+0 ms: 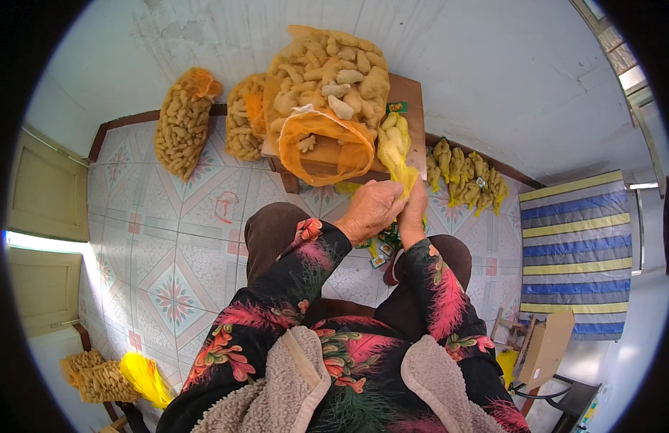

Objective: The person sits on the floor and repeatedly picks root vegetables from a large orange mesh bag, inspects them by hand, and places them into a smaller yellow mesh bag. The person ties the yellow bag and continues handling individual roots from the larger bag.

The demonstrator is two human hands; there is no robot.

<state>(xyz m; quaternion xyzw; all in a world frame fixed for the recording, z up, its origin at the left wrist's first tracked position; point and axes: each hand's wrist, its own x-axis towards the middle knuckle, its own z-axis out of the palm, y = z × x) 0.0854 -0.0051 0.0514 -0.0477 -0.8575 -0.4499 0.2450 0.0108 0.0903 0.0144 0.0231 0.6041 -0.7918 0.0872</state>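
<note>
Both hands meet at the gathered neck of a small yellow mesh bag (394, 143) filled with ginger. My left hand (371, 208) grips the netting from the left, and my right hand (414, 208) closes on it from the right. The bag's full end rests on a low wooden table (413, 97). To its left stands a large orange mesh sack (329, 70) of ginger, its wide mouth facing me. Some loose ginger (306, 143) shows inside that mouth. A green label (396, 107) lies at the small bag's far end.
Filled ginger sacks (183, 124) stand against the wall at left. Several small filled bags (469, 173) lie on the floor at right. Between my feet are labelled yellow nets (385, 243). A striped sheet (575, 254) and a cardboard box (548, 346) are at far right.
</note>
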